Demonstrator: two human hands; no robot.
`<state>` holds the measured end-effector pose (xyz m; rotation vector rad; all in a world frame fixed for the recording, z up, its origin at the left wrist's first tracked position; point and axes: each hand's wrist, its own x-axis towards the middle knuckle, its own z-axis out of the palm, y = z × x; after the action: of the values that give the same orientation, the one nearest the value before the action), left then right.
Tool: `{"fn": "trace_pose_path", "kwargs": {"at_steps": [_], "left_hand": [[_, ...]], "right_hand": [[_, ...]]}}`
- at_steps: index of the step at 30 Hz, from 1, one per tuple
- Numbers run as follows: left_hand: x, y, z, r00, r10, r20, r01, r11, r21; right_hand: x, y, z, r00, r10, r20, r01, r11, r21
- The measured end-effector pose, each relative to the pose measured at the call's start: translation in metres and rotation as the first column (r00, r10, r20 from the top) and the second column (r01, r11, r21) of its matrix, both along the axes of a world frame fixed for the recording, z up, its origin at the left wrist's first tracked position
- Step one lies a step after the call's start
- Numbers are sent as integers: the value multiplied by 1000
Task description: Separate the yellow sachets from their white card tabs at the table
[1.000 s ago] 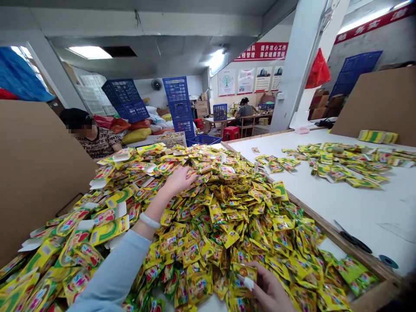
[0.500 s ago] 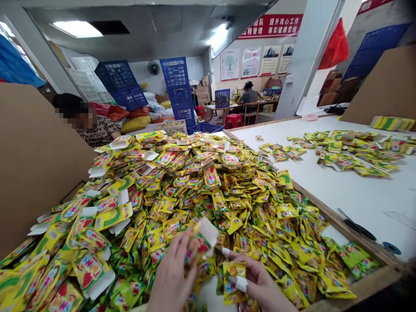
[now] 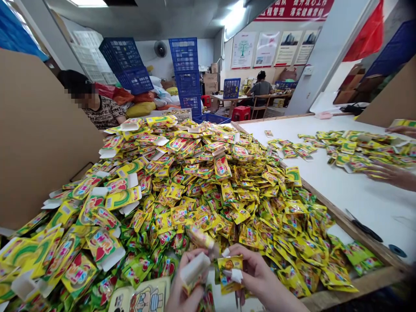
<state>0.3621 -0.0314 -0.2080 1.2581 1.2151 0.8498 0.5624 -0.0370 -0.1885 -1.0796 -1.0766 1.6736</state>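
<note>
In the head view my left hand [image 3: 185,284] is closed around a small printed carton [image 3: 195,269], its white inner side towards me. My right hand [image 3: 258,273], with white wraps on thumb and forefinger, pinches a small yellow snack packet [image 3: 230,269] just right of the carton. Beyond the carton is a yellow shape [image 3: 202,237], too blurred to name. Both hands are low over a large heap of yellow and green packets [image 3: 260,216]. Flattish printed cartons [image 3: 104,249], some with white flaps showing, lie over the heap's left side.
A cartoon-printed case [image 3: 147,297] lies at the front. A wooden rim [image 3: 341,212] edges the heap on the right; scissors [image 3: 364,225] and a black tape roll [image 3: 397,250] lie beyond it. A co-worker's hand [image 3: 390,173] touches cartons there. Cardboard [image 3: 45,138] stands left.
My left hand has turned the carton and brought it closer to the packet in my right hand. The view has shifted; the cartoon case and a co-worker's hands now show.
</note>
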Motion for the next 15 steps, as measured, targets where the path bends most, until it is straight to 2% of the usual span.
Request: {"fn": "trace_pose_path", "kwargs": {"at_steps": [3,5,7,9,11,13,15], "left_hand": [[-1,1,7,966,-46,256,114,960,-256],[2,2,9,921,-104,375,234,919,-318],[8,2,11,893,-180,413,329,888,-323],[14,1,11,881,-243,405,387,863,-324],[17,1,8,886,-294,358,403,869,-287],[15,1,4,905,-313,289,382,896,-227],[10,1,0,924,-319,209,360,911,-199]], "right_hand": [[8,4,13,987,-154,46,148,983,110],[10,8,21,966,-250,61,231,948,220],[7,13,30,965,-253,73,216,918,334],[2,16,38,972,-184,149,101,891,442],[-1,18,46,951,-94,295,-73,858,509],[-1,18,52,898,-31,438,-227,821,525],[1,18,55,858,3,514,-300,816,495]]}}
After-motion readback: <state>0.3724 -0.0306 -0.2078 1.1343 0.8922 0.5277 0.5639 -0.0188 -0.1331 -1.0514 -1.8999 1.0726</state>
